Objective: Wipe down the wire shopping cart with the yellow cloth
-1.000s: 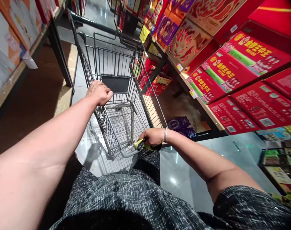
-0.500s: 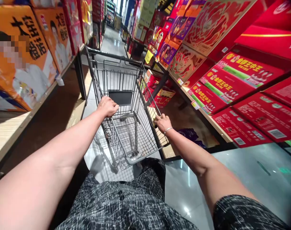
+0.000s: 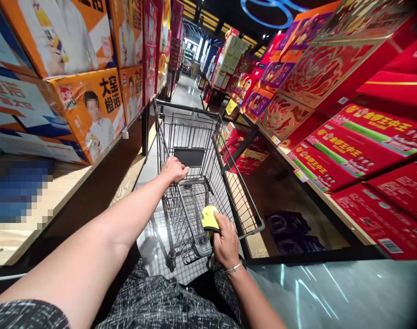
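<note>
A black wire shopping cart (image 3: 229, 192) stands in front of me in the aisle, with no goods showing in its basket. My left hand (image 3: 174, 170) is closed around the rim on its left side. Over the near end of the cart, my right hand (image 3: 225, 240) grips a small, rounded, bright yellow thing with a black edge (image 3: 210, 218). Its kind I cannot make out, and my fingers cover part of it. A dark sign plate (image 3: 188, 157) hangs at the cart's far end.
Orange cartons (image 3: 92, 114) are stacked on the wooden shelf at left. Red gift boxes (image 3: 369, 137) and gold-patterned boxes (image 3: 325, 68) fill the right shelf. Dark purple packages (image 3: 294, 233) lie low beneath it. The tiled aisle (image 3: 189, 91) runs on between the shelves.
My right hand has left the cart's right rim and moved inward and down, with the yellow thing now showing in it. My left hand stays on the rim. The view has tilted upward.
</note>
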Demonstrator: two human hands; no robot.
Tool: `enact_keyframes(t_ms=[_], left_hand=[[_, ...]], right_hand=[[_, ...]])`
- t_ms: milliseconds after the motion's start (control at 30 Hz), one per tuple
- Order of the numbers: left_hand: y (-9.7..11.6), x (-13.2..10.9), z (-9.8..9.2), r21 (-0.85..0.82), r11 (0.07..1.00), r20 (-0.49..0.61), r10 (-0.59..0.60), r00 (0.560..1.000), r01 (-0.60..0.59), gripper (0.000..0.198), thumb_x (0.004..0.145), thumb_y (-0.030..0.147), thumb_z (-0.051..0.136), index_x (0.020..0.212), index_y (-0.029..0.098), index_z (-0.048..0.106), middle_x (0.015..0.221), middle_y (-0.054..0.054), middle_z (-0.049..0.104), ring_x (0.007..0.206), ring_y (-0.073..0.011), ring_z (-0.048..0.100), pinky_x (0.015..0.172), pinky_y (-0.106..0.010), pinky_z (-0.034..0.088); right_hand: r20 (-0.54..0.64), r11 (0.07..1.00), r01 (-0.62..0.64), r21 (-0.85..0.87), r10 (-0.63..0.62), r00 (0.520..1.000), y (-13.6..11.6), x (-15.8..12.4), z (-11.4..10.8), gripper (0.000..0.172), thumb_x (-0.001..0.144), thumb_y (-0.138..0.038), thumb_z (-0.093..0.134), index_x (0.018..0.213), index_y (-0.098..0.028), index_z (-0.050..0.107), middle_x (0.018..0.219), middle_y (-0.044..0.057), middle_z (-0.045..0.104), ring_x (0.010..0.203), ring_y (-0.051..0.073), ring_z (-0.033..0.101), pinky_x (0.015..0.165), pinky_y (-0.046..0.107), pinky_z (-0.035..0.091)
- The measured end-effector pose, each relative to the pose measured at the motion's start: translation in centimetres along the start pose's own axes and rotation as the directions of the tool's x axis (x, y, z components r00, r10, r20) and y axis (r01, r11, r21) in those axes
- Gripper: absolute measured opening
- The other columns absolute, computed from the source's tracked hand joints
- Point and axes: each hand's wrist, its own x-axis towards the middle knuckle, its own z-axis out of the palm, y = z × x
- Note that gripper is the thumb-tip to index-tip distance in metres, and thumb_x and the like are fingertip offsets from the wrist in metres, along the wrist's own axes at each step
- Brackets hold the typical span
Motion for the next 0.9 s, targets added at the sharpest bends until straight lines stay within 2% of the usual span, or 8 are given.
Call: enact_keyframes(t_ms=[100, 200, 400, 500, 600, 700, 800, 900], left_hand=[[1.0, 0.2, 0.1, -0.002, 1.0, 0.033, 0.0, 0.999, 0.0, 0.064, 0.097, 0.049, 0.029, 0.085, 0.017, 0.083, 0.089, -0.014, 0.076, 0.103, -0.0313, 0.058, 0.101, -0.047, 0.036], [2.4, 0.4, 0.2, 0.009, 0.999, 0.055, -0.032, 0.998, 0.032, 0.065, 0.098, 0.05, 0.029, 0.09, 0.016, 0.084, 0.092, -0.015, 0.076, 0.106, -0.0307, 0.058, 0.102, -0.045, 0.036], [7.0, 0.5, 1.3, -0.024, 0.998, 0.095, -0.051, 0.994, 0.054, 0.076, 0.1, 0.06, 0.022, 0.096, 0.016, 0.083, 0.097, -0.015, 0.077, 0.108, -0.0303, 0.059, 0.105, -0.045, 0.035], [10.2, 0.2, 1.5, -0.096, 0.994, 0.16, -0.043, 0.986, 0.058, 0.082, 0.099, 0.065, 0.019, 0.102, 0.013, 0.082, 0.109, -0.02, 0.074, 0.118, -0.034, 0.055, 0.11, -0.048, 0.031], [13.2, -0.1, 1.6, -0.126, 0.992, 0.26, 0.025, 0.965, 0.008, 0.085, 0.097, 0.068, 0.022, 0.108, 0.007, 0.079, 0.118, -0.025, 0.07, 0.125, -0.0362, 0.053, 0.113, -0.048, 0.029], [15.9, -0.4, 1.5, -0.117, 0.991, 0.337, 0.103, 0.936, -0.067, 0.079, 0.097, 0.067, 0.028, 0.112, 0.007, 0.078, 0.123, -0.024, 0.068, 0.128, -0.0349, 0.052, 0.116, -0.046, 0.028], [18.1, -1.2, 1.5, -0.107, 0.987, 0.369, 0.151, 0.917, -0.119, 0.071, 0.097, 0.063, 0.035, 0.114, 0.008, 0.076, 0.122, -0.02, 0.069, 0.127, -0.033, 0.052, 0.118, -0.047, 0.026], [19.8, -2.7, 1.4, -0.126, 0.975, 0.347, 0.215, 0.913, -0.182, 0.068, 0.097, 0.06, 0.041, 0.121, 0.005, 0.071, 0.124, -0.021, 0.068, 0.127, -0.0339, 0.052, 0.118, -0.049, 0.027]], right_hand=[[-0.01, 0.998, 0.017, 0.059, -0.016, 1.0, 1.7, 0.3, 0.4, 0.069, 0.08, -0.011, 0.042, 0.145, -0.034, 0.05, 0.136, 0.007, 0.059, 0.125, 0.028, 0.055, 0.108, 0.053, 0.046], [-0.001, 0.994, 0.065, 0.092, -0.065, 0.998, 4.7, 1.1, -0.3, 0.063, 0.08, -0.015, 0.043, 0.14, -0.03, 0.054, 0.133, 0.008, 0.061, 0.125, 0.027, 0.056, 0.11, 0.053, 0.044], [-0.005, 0.992, 0.1, 0.07, -0.1, 0.995, 12.9, 2.0, -2.7, 0.055, 0.077, -0.024, 0.047, 0.131, -0.027, 0.06, 0.127, 0.01, 0.064, 0.12, 0.029, 0.06, 0.107, 0.051, 0.046], [-0.002, 0.997, 0.081, 0.005, -0.081, 0.997, 17.8, 2.5, -4.9, 0.054, 0.073, -0.029, 0.048, 0.125, -0.028, 0.063, 0.124, 0.01, 0.067, 0.118, 0.032, 0.062, 0.103, 0.052, 0.047], [-0.035, 0.996, 0.043, -0.08, -0.046, 0.998, 22.8, 3.1, -7.2, 0.054, 0.068, -0.032, 0.049, 0.12, -0.029, 0.065, 0.119, 0.011, 0.069, 0.114, 0.036, 0.064, 0.097, 0.056, 0.048], [-0.1, 0.986, 0.01, -0.165, -0.027, 0.995, 27.2, 3.8, -9.3, 0.056, 0.065, -0.035, 0.048, 0.118, -0.031, 0.066, 0.114, 0.011, 0.07, 0.11, 0.04, 0.065, 0.094, 0.06, 0.048], [-0.111, 0.969, -0.01, -0.247, -0.018, 0.994, 30.3, 4.7, -10.9, 0.061, 0.062, -0.035, 0.048, 0.12, -0.027, 0.067, 0.116, 0.015, 0.069, 0.112, 0.042, 0.064, 0.092, 0.059, 0.048], [-0.048, 0.958, -0.005, -0.285, -0.009, 0.999, 32.4, 5.8, -11.9, 0.064, 0.06, -0.032, 0.048, 0.12, -0.024, 0.068, 0.12, 0.015, 0.067, 0.116, 0.039, 0.063, 0.093, 0.053, 0.049]])
